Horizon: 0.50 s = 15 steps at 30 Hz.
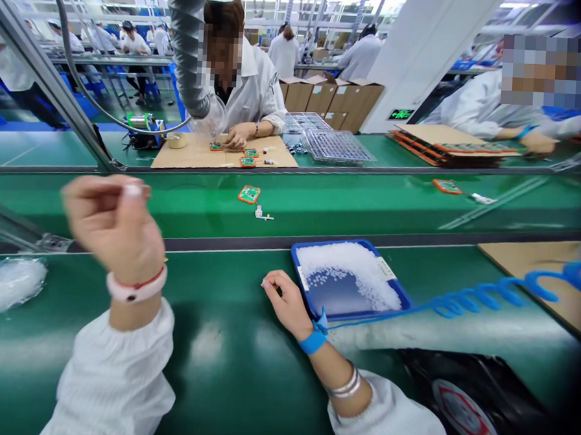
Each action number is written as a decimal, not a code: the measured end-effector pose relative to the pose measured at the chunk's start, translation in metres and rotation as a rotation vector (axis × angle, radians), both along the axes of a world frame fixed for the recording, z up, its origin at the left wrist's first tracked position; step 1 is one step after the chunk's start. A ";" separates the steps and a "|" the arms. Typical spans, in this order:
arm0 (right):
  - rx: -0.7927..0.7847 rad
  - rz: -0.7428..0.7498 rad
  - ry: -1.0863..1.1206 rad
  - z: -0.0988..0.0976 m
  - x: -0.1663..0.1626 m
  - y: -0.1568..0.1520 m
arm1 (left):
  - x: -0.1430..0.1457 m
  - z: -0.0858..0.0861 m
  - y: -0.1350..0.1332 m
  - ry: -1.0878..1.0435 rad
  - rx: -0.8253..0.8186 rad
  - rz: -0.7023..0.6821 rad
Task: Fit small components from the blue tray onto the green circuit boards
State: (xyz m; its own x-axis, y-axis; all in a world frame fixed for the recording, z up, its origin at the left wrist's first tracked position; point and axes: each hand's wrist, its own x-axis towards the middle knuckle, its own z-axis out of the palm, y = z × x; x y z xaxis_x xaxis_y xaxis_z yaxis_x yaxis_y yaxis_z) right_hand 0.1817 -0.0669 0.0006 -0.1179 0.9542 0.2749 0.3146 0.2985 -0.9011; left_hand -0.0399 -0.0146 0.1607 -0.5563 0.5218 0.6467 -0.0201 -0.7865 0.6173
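My left hand [112,224] is raised above the near edge of the conveyor, slightly blurred. Its thumb and fingers are pinched together, and whatever may be between them is too small to make out. My right hand [288,305] hovers over the green bench, just left of a blue tray [403,300]. Its thumb and fingertips are also pressed together, hiding anything inside. Small white plastic pieces [337,255] lie heaped along the tray's back and right side. On the belt beyond, an orange-edged green circuit board [249,194] is wired to a white connector piece [259,212].
A coiled blue cord [491,296] runs from my right wrist strap across the right side. Left lies a clear bag of white pieces [9,284]; right, a black bag [471,396] and cardboard [555,270]. Metal framing [49,68] rises at left. A co-worker [251,79] sits across the belt [344,204].
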 end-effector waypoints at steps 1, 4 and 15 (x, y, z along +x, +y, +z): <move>0.000 0.002 0.000 0.000 0.000 0.000 | 0.005 -0.005 0.006 -0.003 0.040 0.014; -0.005 0.012 -0.002 -0.001 0.001 0.001 | 0.024 -0.022 0.021 -0.089 -0.175 -0.234; -0.014 0.045 -0.046 -0.002 0.002 0.002 | 0.049 -0.023 0.000 -0.209 -0.425 -0.676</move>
